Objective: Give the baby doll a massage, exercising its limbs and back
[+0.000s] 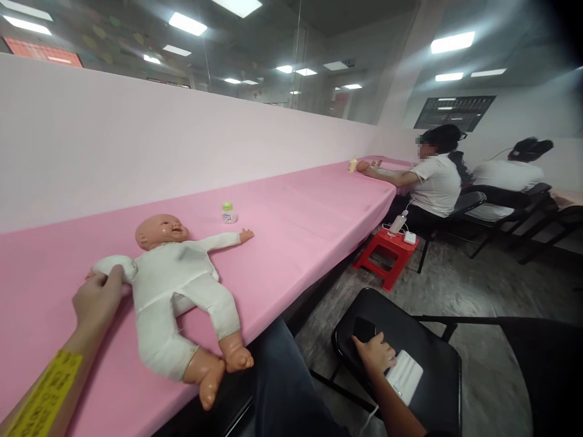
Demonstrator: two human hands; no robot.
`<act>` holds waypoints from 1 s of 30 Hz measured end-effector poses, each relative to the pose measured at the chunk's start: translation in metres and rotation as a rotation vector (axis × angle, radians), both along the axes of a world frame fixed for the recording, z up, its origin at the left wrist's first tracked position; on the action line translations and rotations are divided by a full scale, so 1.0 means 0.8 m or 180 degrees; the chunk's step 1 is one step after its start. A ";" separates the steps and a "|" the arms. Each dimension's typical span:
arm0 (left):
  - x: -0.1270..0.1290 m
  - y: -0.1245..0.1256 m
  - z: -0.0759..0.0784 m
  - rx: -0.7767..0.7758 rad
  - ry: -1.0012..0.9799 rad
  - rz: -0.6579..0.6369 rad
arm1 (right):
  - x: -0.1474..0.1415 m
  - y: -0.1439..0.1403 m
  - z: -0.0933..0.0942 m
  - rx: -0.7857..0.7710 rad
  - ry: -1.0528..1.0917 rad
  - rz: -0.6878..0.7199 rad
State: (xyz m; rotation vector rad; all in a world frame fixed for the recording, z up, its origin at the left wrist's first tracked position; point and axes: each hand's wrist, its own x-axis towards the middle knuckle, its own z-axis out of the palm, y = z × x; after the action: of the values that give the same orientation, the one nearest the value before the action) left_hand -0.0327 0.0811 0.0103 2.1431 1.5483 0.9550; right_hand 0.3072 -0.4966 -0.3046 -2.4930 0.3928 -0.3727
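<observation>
On the pink-covered table lies a baby doll [175, 270] on its back, with a white cloth body and plastic head, hands and feet. My left hand [101, 294] is closed around the doll's white cloth arm, on the left side of the view; a yellow label wraps that forearm. Down at the right, my right hand [377, 353] is over the black chair seat [435, 364], its fingers about the near end of a dark phone-like device [364, 329]. Beside that hand a white flat box with a cable [405, 377] rests on the seat.
A small green-lidded jar [229, 213] stands beyond the doll on the pink table [291, 243]. Farther right is a red stool [387, 258] bearing a bottle [398, 222] and a white box. Two seated people in white shirts are at the far right, one reaching toward another doll.
</observation>
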 end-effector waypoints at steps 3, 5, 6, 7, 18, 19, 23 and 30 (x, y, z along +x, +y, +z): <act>-0.003 0.000 0.000 0.0000 0.0033 -0.0143 | 0.006 -0.004 -0.011 -0.0263 -0.0059 0.0030; -0.003 0.000 0.001 0.0013 0.0073 -0.0189 | 0.004 -0.008 -0.022 -0.0472 -0.0143 0.0055; -0.002 0.000 0.001 0.0014 0.0076 -0.0186 | 0.002 -0.009 -0.027 -0.0561 -0.0175 0.0065; -0.001 -0.001 0.002 -0.0011 0.0071 -0.0158 | -0.002 -0.011 -0.032 -0.0626 -0.0197 0.0069; 0.003 -0.008 0.000 -0.0070 -0.0064 -0.0046 | -0.033 -0.019 -0.045 -0.0692 0.0013 0.0477; 0.003 -0.010 0.001 -0.0060 -0.0047 -0.0057 | -0.033 -0.018 -0.044 -0.0711 0.0023 0.0477; 0.004 -0.018 0.007 -0.0009 0.0004 -0.0131 | -0.035 -0.017 -0.041 -0.0747 0.0003 0.0482; 0.006 -0.020 0.010 -0.0259 0.0067 -0.0039 | -0.036 -0.018 -0.045 -0.0787 -0.0052 0.0468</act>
State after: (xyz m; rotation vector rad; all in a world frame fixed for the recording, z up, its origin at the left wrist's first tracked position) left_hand -0.0280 0.0651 0.0180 2.1104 1.5546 0.8532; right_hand 0.2786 -0.5109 -0.3408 -2.7368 0.1628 -0.4027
